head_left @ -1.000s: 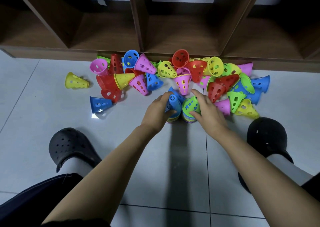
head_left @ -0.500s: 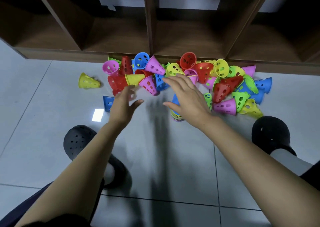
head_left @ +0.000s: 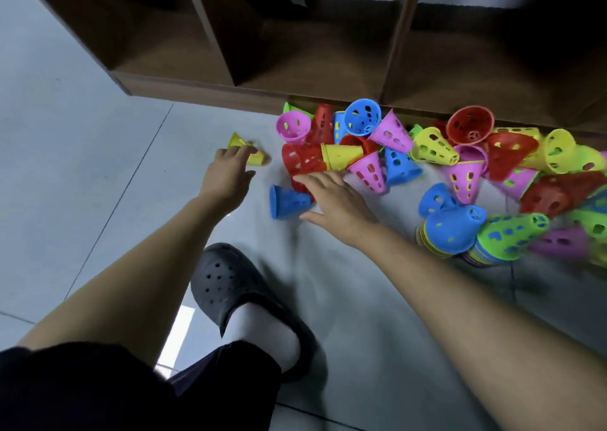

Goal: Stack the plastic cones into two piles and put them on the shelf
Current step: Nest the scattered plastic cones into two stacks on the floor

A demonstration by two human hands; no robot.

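Left hand (head_left: pixel 229 171) was on the lone yellow cone (head_left: pixel 254 157) at the far left, its grip too blurred to call. Right hand (head_left: pixel 335 201) was spread, fingers apart, just beside the blue cone (head_left: pixel 286 201).

Bare forearms (head_left: pixel 138 276), a black perforated clog (head_left: pixel 230 286) over a white sock (head_left: pixel 262 335), dark trouser leg (head_left: pixel 98 391).

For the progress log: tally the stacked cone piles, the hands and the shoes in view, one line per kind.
Stacked piles of plastic cones: 2 (blue-topped pile, green-topped pile)
Bare hands: 2 (left hand, right hand)
Black perforated rubber clog: 1
Total: 5
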